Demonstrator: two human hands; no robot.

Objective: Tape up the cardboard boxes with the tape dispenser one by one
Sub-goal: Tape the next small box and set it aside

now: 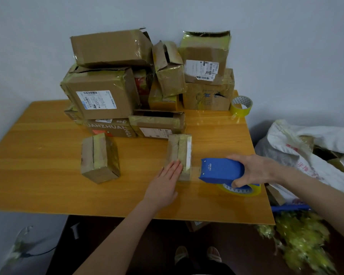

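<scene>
Two hands busy | left hand (164,183) lies flat, pinning small cardboard box (179,147) steady | right hand (254,169) grips blue tape dispenser (220,170), tape (195,170) taut for sealing

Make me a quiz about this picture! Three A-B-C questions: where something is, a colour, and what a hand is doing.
1. Where is the spare tape roll?
A) at the far right corner of the table, beside the pile of boxes
B) on the floor
C) on top of the highest box

2. What colour is the tape dispenser?
A) red
B) blue
C) green

3. What is the left hand doing?
A) making a fist
B) pressing flat, fingers straight, on the small cardboard box
C) holding scissors

Answers:
1 A: the roll stands by the table's far right edge, next to the boxes.
2 B: its body is blue, gripped by the right hand.
3 B: the fingers lie straight on the box.
</scene>
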